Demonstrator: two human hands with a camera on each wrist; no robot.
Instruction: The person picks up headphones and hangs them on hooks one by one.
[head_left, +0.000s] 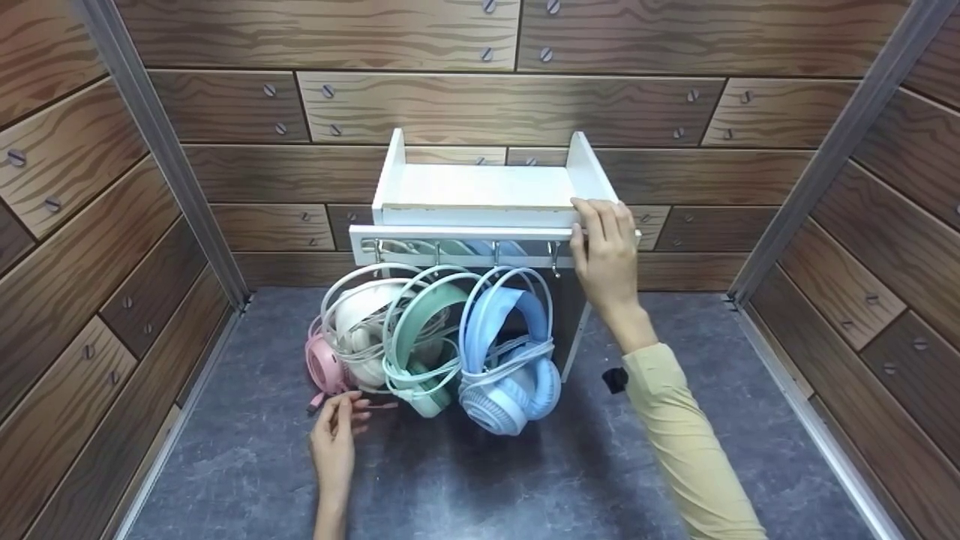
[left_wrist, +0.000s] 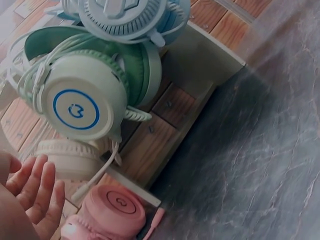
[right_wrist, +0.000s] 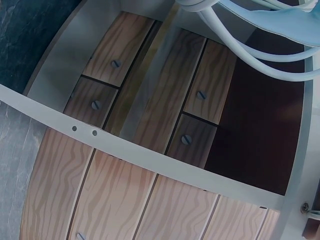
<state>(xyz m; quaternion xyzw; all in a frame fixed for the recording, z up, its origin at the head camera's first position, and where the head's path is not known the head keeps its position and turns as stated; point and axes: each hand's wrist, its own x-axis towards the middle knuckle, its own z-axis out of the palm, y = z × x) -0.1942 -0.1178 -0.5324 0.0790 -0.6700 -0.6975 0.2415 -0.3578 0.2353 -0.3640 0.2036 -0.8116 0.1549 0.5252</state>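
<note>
Head view first: I've got the right hand (head_left: 609, 259) gripping the top right corner of the white rack (head_left: 480, 184), fingers over the edge, and the tucked-under parts of that hold are hidden from me. Down at the left, the left hand (head_left: 334, 439) is slack, fingers loosely bent just in front of the pink headset (head_left: 328, 365), which sits at the far left, partly covered by the white headset (head_left: 352, 311); whether it hangs or rests on the floor (head_left: 240, 450), I can't tell. The green headset (head_left: 415, 328) and blue headset (head_left: 491, 405) bunch alongside, cable loops masking the hooks (head_left: 553, 255). Over to the left wrist: half-spread fingers, palm cut off at the corner, and the pink headset low down, clipped by the bottom edge, a thin pink piece beside it, plug or mic unclear. Right wrist now: the rack's pale edge, the blue headset cropped at upper right; the hand is out of sight, so I can't judge its grip there.
</note>
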